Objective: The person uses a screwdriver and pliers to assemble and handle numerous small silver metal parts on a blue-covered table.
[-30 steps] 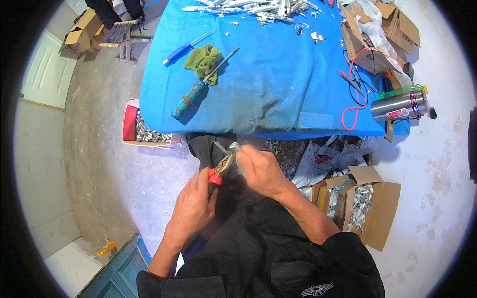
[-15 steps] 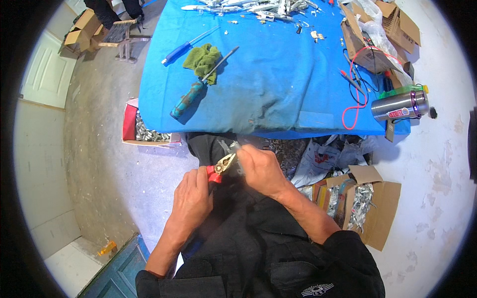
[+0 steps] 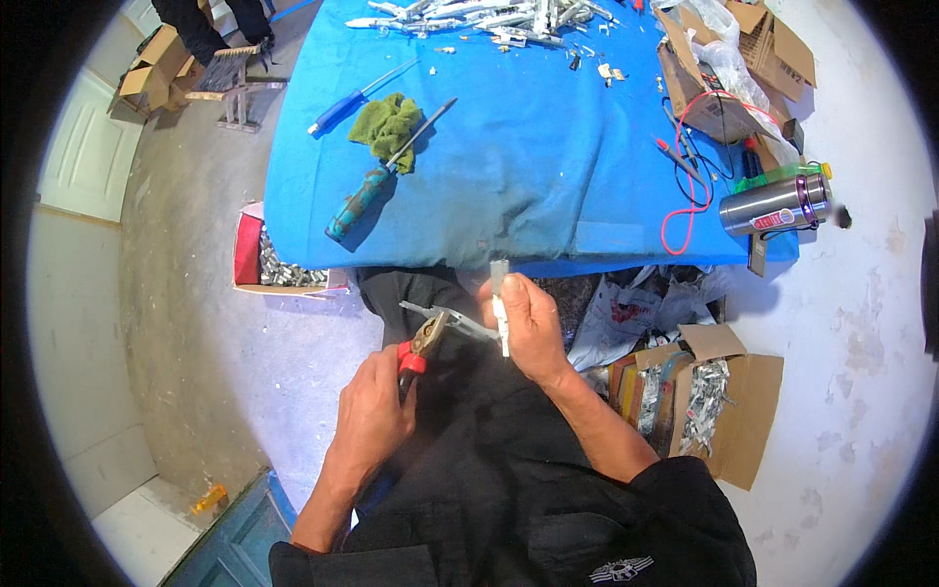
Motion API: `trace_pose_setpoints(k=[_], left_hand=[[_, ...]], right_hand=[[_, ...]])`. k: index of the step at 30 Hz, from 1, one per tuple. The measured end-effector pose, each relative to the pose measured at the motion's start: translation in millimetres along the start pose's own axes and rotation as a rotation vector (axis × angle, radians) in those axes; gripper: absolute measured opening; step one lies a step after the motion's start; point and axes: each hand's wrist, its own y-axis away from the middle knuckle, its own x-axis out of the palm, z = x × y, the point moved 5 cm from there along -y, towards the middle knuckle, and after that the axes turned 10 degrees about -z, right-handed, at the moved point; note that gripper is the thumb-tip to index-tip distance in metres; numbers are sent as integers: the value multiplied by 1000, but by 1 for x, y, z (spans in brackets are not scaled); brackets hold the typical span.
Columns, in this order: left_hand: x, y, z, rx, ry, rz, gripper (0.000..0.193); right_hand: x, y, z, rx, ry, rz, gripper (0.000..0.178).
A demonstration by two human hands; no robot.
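My left hand point(image 3: 374, 409) is closed around the handles of red-handled pliers point(image 3: 411, 360), whose jaws point up and to the right. In my right hand point(image 3: 531, 328), a narrow white and silver metal strip point(image 3: 501, 308) is pinched upright between thumb and fingers, just below the table's front edge. A thin grey strip-like piece point(image 3: 469, 326) runs from the plier jaws toward my right fingers. It is slightly blurred, and I cannot tell whether the jaws grip it. Both hands are above my dark-clothed lap.
On the blue-covered table point(image 3: 509, 166) lie a teal-handled screwdriver point(image 3: 360, 203), a blue screwdriver point(image 3: 337, 114), a green cloth point(image 3: 384, 127), a heap of metal strips point(image 3: 489, 18) and a steel flask point(image 3: 768, 207). Boxes of metal pieces stand left point(image 3: 284, 291) and right point(image 3: 753, 411).
My right hand has moved right and down, away from the pliers, and the strip in it now shows plainly upright. My left hand and the pliers have dropped slightly.
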Motion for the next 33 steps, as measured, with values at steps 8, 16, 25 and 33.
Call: trace_pose_setpoints(k=[8,16,25,33], left_hand=[[1,6,3,-111,179,49,40],[3,1,1,-108,219,73,38],[-1,3,-7,-201,396,155,26],[10,-16,-8,-177,318,58,26]], right_hand=[[-6,1,16,-94,46,105,43],[-6,-5,8,62,-27,132,44],[-16,-2,-17,336,-237,56,45],[-30,14,-8,408,-410,78,41]])
